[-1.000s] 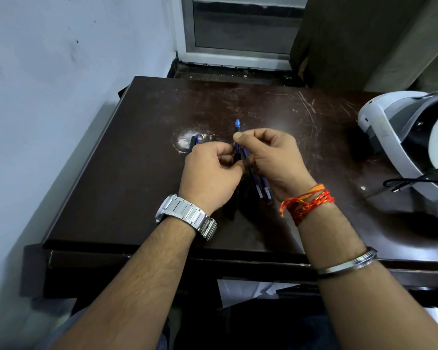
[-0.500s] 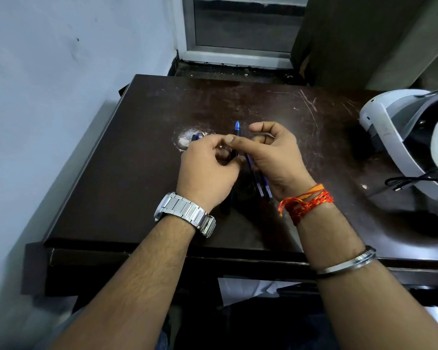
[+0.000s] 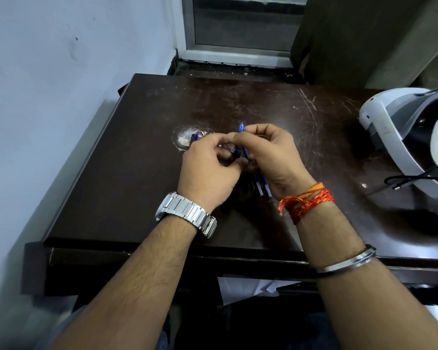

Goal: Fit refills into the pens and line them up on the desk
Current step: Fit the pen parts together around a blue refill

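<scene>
The room is dim, with cool soft light. A pale glare lies on the dark tabletop just beyond the fingers, and soft shadows fall below them. The edges bend from the wide lens; the fingers look slightly blurred

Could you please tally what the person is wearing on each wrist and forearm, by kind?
Metal watch: 1, left wrist
Red-orange thread band: 1, right wrist
Metal bangle: 1, right forearm
Total: 3
</scene>
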{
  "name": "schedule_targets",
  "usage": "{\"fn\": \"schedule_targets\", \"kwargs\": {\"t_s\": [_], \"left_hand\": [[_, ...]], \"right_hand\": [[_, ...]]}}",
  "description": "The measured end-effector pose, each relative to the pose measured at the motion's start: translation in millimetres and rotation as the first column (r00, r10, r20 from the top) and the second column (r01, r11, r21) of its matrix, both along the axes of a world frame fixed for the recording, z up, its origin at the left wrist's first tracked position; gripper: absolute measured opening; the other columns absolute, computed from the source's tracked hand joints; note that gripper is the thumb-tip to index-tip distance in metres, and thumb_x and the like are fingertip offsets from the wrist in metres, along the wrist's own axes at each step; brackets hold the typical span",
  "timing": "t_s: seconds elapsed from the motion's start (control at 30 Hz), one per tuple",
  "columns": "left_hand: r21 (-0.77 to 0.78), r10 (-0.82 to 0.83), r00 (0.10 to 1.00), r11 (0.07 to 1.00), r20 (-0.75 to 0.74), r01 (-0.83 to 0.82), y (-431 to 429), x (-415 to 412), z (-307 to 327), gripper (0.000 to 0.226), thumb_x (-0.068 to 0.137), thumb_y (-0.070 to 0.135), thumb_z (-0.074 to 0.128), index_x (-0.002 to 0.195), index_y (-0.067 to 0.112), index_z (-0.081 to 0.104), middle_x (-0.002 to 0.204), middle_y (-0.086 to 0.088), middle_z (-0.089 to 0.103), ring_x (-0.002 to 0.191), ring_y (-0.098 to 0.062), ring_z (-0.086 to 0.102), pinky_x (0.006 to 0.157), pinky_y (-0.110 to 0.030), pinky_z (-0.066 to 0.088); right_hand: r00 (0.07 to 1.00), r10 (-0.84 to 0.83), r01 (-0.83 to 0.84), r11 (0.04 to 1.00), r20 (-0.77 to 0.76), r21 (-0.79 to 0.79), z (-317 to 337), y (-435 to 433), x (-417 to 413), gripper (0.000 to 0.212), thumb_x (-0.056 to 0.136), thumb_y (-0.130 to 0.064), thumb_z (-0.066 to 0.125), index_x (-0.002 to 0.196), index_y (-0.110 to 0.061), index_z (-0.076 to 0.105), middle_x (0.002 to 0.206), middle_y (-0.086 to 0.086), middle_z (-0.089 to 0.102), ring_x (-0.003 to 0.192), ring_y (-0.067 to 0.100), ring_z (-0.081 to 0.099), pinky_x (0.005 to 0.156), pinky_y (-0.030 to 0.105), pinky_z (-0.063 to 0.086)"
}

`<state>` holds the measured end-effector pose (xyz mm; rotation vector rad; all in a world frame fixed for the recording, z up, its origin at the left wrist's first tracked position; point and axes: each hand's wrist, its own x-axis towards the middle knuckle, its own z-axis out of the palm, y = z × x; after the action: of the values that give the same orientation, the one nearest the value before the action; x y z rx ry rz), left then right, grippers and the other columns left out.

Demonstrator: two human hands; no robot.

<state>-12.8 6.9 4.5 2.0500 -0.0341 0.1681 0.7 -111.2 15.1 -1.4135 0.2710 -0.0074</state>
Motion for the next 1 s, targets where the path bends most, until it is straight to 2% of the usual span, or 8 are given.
{"fn": "schedule_targets", "kwargs": {"t_s": [0.1, 0.2, 0.3, 0.5, 0.63, 0.73, 0.83, 1.0], "left_hand": [[-0.013, -0.005, 1.000, 1.000, -0.005, 0.005, 0.4, 0.0, -0.1, 0.038, 0.072, 0.020, 0.081, 0.107, 0.024, 0.069, 0.074, 0.006, 0.072, 0.058, -0.002, 0.065, 0.057, -0.015, 0.053], [-0.002, -0.003, 1.000, 1.000, 0.014, 0.003, 0.1, -0.8, 1.4, 0.034, 0.071, 0.022, 0.081, 0.102, 0.029, 0.070, 0.071, 0.008, 0.070, 0.054, -0.001, 0.063, 0.052, -0.013, 0.050], [-0.003, -0.001, 1.000, 1.000, 0.006, 0.001, 0.6, -1.0, 1.7, 0.036, 0.072, 0.023, 0.081, 0.105, 0.027, 0.069, 0.071, 0.009, 0.071, 0.057, 0.000, 0.065, 0.056, -0.015, 0.053], [0.018, 0.000, 1.000, 1.000, 0.018, 0.000, 1.4, -0.9, 2.4, 0.035, 0.071, 0.022, 0.081, 0.104, 0.026, 0.069, 0.071, 0.009, 0.071, 0.060, -0.001, 0.066, 0.057, -0.015, 0.053], [0.021, -0.006, 1.000, 1.000, 0.020, 0.005, 0.4, -1.5, 2.2, 0.033, 0.071, 0.021, 0.080, 0.101, 0.027, 0.070, 0.073, 0.008, 0.071, 0.061, -0.003, 0.066, 0.058, -0.018, 0.053], [0.008, 0.001, 1.000, 1.000, 0.010, -0.002, -0.1, -0.9, 1.8, 0.035, 0.071, 0.021, 0.081, 0.104, 0.026, 0.069, 0.073, 0.008, 0.070, 0.061, -0.003, 0.065, 0.059, -0.016, 0.052], [-0.004, -0.007, 1.000, 1.000, 0.026, 0.007, -1.4, -1.8, 0.6, 0.029, 0.071, 0.017, 0.080, 0.098, 0.022, 0.069, 0.069, 0.005, 0.072, 0.056, -0.005, 0.064, 0.059, -0.021, 0.054], [-0.012, 0.002, 1.000, 1.000, -0.001, -0.002, -1.0, -0.2, -0.1, 0.040, 0.071, 0.017, 0.080, 0.109, 0.021, 0.068, 0.075, 0.005, 0.073, 0.065, -0.008, 0.069, 0.067, -0.026, 0.058]], "right_hand": [[1.000, -0.001, 0.001, 1.000, 0.013, -0.016, -0.4, 1.3, 0.2, 0.024, 0.077, 0.000, 0.076, 0.096, -0.005, 0.063, 0.073, 0.011, 0.061, 0.043, 0.006, 0.052, 0.042, 0.019, 0.043], [1.000, -0.017, 0.018, 0.999, 0.015, -0.034, -1.2, 0.2, 0.0, 0.029, 0.076, -0.009, 0.081, 0.098, -0.004, 0.064, 0.072, 0.008, 0.059, 0.049, 0.007, 0.055, 0.044, 0.020, 0.046], [1.000, -0.001, 0.001, 1.000, 0.002, -0.017, -1.0, 0.1, -0.1, 0.017, 0.078, -0.007, 0.078, 0.088, -0.005, 0.065, 0.065, 0.006, 0.059, 0.042, 0.005, 0.052, 0.041, 0.019, 0.043], [1.000, 0.006, -0.006, 1.000, -0.004, 0.020, -2.6, 2.1, 0.5, 0.024, 0.078, -0.010, 0.079, 0.093, -0.004, 0.062, 0.066, 0.008, 0.056, 0.043, 0.006, 0.048, 0.044, 0.021, 0.042], [1.000, -0.019, 0.018, 1.000, 0.021, 0.018, -4.2, 0.7, 1.2, 0.032, 0.075, -0.010, 0.082, 0.078, -0.014, 0.050, 0.057, 0.002, 0.051, 0.040, 0.006, 0.046, 0.039, 0.020, 0.040], [1.000, -0.001, 0.000, 0.998, 0.008, 0.060, -3.6, 1.1, 1.5, 0.026, 0.075, -0.005, 0.080, 0.082, -0.011, 0.056, 0.064, 0.005, 0.059, 0.042, 0.006, 0.051, 0.040, 0.019, 0.041], [0.999, -0.030, 0.030, 1.000, 0.024, -0.009, -5.9, 0.1, 1.3, 0.035, 0.070, -0.003, 0.084, 0.087, -0.011, 0.054, 0.074, 0.012, 0.060, 0.055, 0.016, 0.057, 0.045, 0.022, 0.045], [1.000, -0.018, 0.018, 0.999, -0.016, 0.032, -6.0, -0.6, 2.9, 0.023, 0.071, -0.001, 0.079, 0.080, -0.011, 0.062, 0.065, 0.008, 0.062, 0.043, 0.008, 0.054, 0.040, 0.019, 0.042]]}}
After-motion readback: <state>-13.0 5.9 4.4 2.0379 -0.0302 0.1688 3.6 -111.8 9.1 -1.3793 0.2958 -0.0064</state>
